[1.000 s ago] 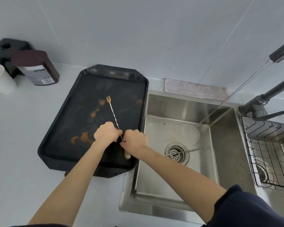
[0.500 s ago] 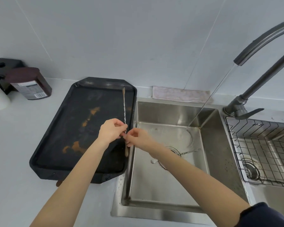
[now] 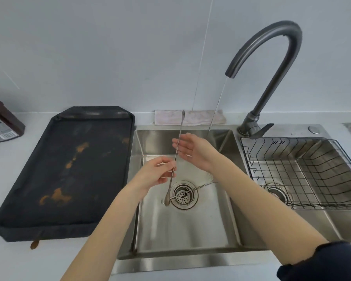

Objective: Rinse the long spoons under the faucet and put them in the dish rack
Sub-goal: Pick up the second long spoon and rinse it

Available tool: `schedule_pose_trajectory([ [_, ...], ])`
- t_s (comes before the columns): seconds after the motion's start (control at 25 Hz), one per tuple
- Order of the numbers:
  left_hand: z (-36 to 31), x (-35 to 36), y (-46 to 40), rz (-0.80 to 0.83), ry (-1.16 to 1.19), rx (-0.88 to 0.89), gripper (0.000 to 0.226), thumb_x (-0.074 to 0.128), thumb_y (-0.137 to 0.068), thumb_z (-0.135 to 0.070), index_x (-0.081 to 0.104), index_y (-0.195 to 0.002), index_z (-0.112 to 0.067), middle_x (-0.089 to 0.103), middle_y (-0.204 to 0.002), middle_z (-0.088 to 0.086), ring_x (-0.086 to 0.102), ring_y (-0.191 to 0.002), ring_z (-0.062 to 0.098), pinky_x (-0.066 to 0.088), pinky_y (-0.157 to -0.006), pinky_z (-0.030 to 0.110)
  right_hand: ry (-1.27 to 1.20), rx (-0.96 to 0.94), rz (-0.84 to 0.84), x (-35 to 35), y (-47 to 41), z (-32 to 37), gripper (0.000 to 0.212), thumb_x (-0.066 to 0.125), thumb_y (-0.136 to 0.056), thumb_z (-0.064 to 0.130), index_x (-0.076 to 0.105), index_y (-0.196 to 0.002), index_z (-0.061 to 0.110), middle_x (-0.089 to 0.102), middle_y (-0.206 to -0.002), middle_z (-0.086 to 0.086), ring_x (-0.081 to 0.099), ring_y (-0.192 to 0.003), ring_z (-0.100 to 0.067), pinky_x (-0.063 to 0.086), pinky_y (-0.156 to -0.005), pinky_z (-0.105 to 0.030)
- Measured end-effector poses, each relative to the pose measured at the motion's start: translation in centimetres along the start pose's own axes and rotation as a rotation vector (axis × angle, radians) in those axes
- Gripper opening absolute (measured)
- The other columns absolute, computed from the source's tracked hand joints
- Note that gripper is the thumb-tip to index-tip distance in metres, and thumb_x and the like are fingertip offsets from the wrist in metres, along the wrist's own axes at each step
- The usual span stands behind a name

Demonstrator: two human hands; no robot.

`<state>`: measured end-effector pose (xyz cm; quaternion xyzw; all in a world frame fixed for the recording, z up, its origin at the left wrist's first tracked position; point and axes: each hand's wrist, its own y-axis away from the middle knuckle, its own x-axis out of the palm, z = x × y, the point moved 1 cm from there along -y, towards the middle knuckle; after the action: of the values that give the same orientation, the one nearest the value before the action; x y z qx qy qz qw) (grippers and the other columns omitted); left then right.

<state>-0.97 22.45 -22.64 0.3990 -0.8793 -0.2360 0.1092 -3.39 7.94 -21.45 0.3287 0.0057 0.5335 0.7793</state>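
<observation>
You have the flat black rectangular tray (image 3: 69,169) on the counter to the left of the stainless steel sink basin (image 3: 190,230), with a folded pale cloth (image 3: 201,118) at the far edge behind the basin. Over the basin your left hand (image 3: 156,175) pinches the long twisted-stem metal spoon (image 3: 175,159) upright, your right hand (image 3: 193,151) just right of it, while a second twisted metal spoon (image 3: 203,186) lies across the round drain strainer (image 3: 183,195). To the right, the dark curved gooseneck faucet (image 3: 272,57) stands at the far side and the black wire dish rack (image 3: 302,171) sits in the right-hand basin.

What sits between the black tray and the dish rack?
In the head view, the left sink basin lies between the black tray and dish rack; both hands work over it, and a second spoon lies across its drain.
</observation>
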Motion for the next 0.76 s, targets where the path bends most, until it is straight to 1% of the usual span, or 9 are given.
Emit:
schedule_pose_trajectory([
  [0.08, 0.5, 1.3, -0.6, 0.034, 0.009, -0.010, 0.010, 0.055, -0.091, -0.020, 0.059, -0.083, -0.023, 0.062, -0.076, -0.007, 0.061, -0.052, -0.005, 0.041, -0.060, 0.014, -0.077, -0.007, -0.020, -1.6, -0.2, 0.9, 0.019, 0.038, -0.100, 0.020, 0.050, -0.113, 0.013, 0.063, -0.095, 0.001, 0.060, -0.086, -0.010, 0.047, -0.079, -0.024],
  [0.16, 1.0, 2.4, -1.1, 0.045, 0.005, -0.019, 0.012, 0.052, -0.092, -0.019, 0.060, -0.084, -0.023, 0.063, -0.077, -0.007, 0.060, -0.056, -0.003, 0.040, -0.064, 0.016, -0.091, -0.032, -0.069, -3.2, -0.8, 1.7, 0.016, 0.041, -0.099, 0.017, 0.056, -0.105, 0.014, 0.064, -0.091, 0.002, 0.060, -0.082, -0.008, 0.047, -0.072, -0.022],
  [0.28, 1.6, 3.7, -2.1, 0.037, -0.012, -0.033, 0.016, 0.051, -0.092, -0.017, 0.061, -0.081, -0.023, 0.063, -0.077, -0.007, 0.060, -0.059, -0.002, 0.041, -0.064, 0.014, -0.114, -0.066, -0.118, -5.2, -1.7, 2.9, 0.021, 0.042, -0.098, 0.013, 0.058, -0.088, 0.020, 0.065, -0.086, 0.004, 0.061, -0.081, -0.007, 0.046, -0.070, -0.022],
  [0.4, 1.9, 4.7, -3.2, 0.014, 0.010, -0.049, 0.019, 0.052, -0.092, -0.016, 0.062, -0.078, -0.024, 0.063, -0.076, -0.006, 0.060, -0.059, -0.002, 0.041, -0.065, 0.015, -0.123, -0.070, -0.120, -6.7, -2.8, 3.9, 0.023, 0.043, -0.097, 0.009, 0.060, -0.085, 0.020, 0.073, -0.068, 0.010, 0.064, -0.079, -0.006, 0.048, -0.071, -0.022],
  [0.48, 1.9, 5.2, -4.1, 0.002, 0.025, -0.048, 0.019, 0.052, -0.092, -0.016, 0.063, -0.078, -0.023, 0.063, -0.075, -0.006, 0.059, -0.061, 0.001, 0.042, -0.066, 0.016, -0.121, -0.071, -0.107, -7.3, -3.6, 4.4, 0.022, 0.044, -0.097, 0.007, 0.059, -0.087, 0.020, 0.074, -0.059, 0.012, 0.068, -0.071, -0.003, 0.049, -0.070, -0.022],
  [0.56, 1.8, 5.7, -4.8, -0.010, 0.034, -0.044, 0.018, 0.052, -0.092, -0.016, 0.063, -0.079, -0.022, 0.062, -0.075, -0.004, 0.058, -0.066, 0.006, 0.044, -0.066, 0.016, -0.121, -0.091, -0.112, -7.7, -4.1, 4.9, 0.021, 0.046, -0.096, 0.006, 0.059, -0.087, 0.019, 0.074, -0.062, 0.010, 0.069, -0.063, -0.001, 0.050, -0.067, -0.020],
  [0.6, 1.8, 6.0, -5.2, -0.026, 0.045, -0.040, 0.018, 0.052, -0.091, -0.015, 0.063, -0.079, -0.021, 0.063, -0.076, -0.004, 0.058, -0.067, 0.007, 0.045, -0.065, 0.015, -0.115, -0.113, -0.124, -7.9, -4.4, 5.1, 0.019, 0.048, -0.095, 0.006, 0.059, -0.085, 0.019, 0.072, -0.066, 0.008, 0.068, -0.062, -0.002, 0.050, -0.065, -0.019],
  [0.68, 1.8, 6.5, -5.9, -0.067, 0.066, -0.038, 0.017, 0.052, -0.091, -0.014, 0.064, -0.080, -0.020, 0.063, -0.077, -0.002, 0.059, -0.067, 0.008, 0.048, -0.062, 0.013, -0.067, -0.167, -0.164, -8.2, -4.7, 5.3, 0.019, 0.054, -0.092, 0.006, 0.057, -0.078, 0.018, 0.066, -0.071, 0.002, 0.062, -0.063, -0.006, 0.049, -0.058, -0.017],
  [0.76, 2.0, 6.9, -6.4, -0.081, 0.071, -0.038, 0.017, 0.052, -0.091, -0.015, 0.064, -0.080, -0.021, 0.063, -0.077, -0.003, 0.060, -0.067, 0.008, 0.048, -0.065, 0.014, -0.008, -0.213, -0.212, -8.4, -5.1, 5.3, 0.021, 0.059, -0.089, 0.008, 0.053, -0.072, 0.018, 0.062, -0.069, -0.001, 0.056, -0.059, -0.007, 0.048, -0.053, -0.014],
])
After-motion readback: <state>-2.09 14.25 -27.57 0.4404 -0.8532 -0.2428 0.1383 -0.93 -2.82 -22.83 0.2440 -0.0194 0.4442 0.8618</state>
